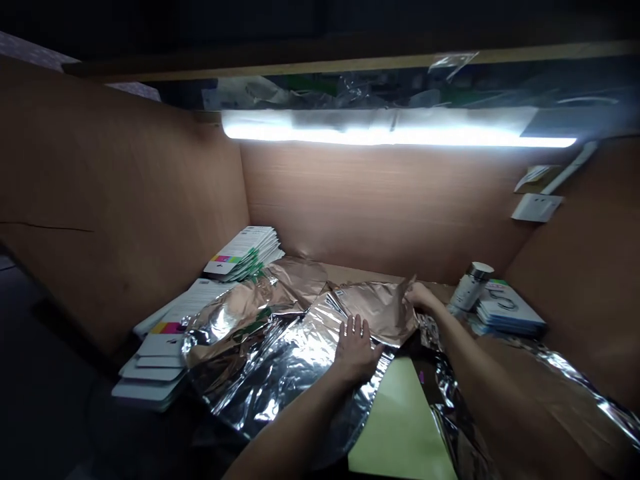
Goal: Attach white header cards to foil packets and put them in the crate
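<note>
A large silver foil bag lies crumpled across the middle of the work surface. My left hand rests flat on it with the fingers spread. Farther right and back, my right hand is closed on a raised corner of the foil bag. Below and between my arms a pale yellow-green sheet lies partly under the foil. More foil shows beneath my right forearm.
Stacks of printed cards and white packets line the left side. At the right stand a bottle with a silver lid and a stack of booklets. A tube light hangs above; a socket is on the right.
</note>
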Demonstrator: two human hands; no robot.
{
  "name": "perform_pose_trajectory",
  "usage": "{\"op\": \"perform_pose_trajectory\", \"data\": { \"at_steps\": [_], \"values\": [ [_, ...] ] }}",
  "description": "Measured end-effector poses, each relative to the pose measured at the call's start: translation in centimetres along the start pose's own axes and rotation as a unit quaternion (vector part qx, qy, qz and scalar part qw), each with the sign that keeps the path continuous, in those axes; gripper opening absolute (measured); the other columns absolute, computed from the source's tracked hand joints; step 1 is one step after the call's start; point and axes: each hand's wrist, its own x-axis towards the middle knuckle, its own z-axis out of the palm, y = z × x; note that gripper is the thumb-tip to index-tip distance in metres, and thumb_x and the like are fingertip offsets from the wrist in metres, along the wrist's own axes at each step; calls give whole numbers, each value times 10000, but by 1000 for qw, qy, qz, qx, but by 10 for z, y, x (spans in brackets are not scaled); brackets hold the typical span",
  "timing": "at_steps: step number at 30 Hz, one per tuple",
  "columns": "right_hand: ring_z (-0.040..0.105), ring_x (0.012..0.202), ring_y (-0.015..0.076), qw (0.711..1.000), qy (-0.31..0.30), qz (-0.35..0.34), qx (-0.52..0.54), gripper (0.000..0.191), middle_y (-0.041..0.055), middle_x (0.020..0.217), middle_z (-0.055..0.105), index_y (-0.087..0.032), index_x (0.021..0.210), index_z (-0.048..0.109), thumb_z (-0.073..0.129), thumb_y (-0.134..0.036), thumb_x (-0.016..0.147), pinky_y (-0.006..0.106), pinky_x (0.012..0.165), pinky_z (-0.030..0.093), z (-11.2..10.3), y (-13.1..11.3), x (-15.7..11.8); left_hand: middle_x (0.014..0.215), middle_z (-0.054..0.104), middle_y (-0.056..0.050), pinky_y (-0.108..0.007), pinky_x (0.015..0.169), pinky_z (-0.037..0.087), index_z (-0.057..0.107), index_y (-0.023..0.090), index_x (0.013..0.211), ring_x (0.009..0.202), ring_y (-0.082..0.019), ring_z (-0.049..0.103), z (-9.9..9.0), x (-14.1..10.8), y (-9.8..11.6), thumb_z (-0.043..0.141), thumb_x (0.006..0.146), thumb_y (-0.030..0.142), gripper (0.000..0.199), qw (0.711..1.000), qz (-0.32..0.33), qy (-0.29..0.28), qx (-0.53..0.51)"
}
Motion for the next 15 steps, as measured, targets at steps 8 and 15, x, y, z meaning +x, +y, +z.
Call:
{"op": "perform_pose_trajectory", "data": {
  "at_steps": [8, 15],
  "values": [
    [650, 851, 199, 964, 107, -171, 171, 115, 12, 793, 637, -162, 813, 613, 688, -95, 755, 247, 750, 508, -83, -149, 16, 1701, 163, -237, -529, 1251, 257, 54, 21, 1634, 1581, -351, 150, -62, -33, 4, 543, 923, 584, 1030, 984, 50, 154, -74],
    [647, 701, 63, 878, 148, -184, 417, 299, -28, 825, 491, 61, 853, 500, 313, -130, 987, 301, 677, 496, -143, -186, 10, 1314, 672, -202, -497, 985, 536, 269, 147, 1620, 1164, -356, 682, -147, -137, -50, 488, 950, 251, 713, 988, -80, 127, -35]
  ]
}}
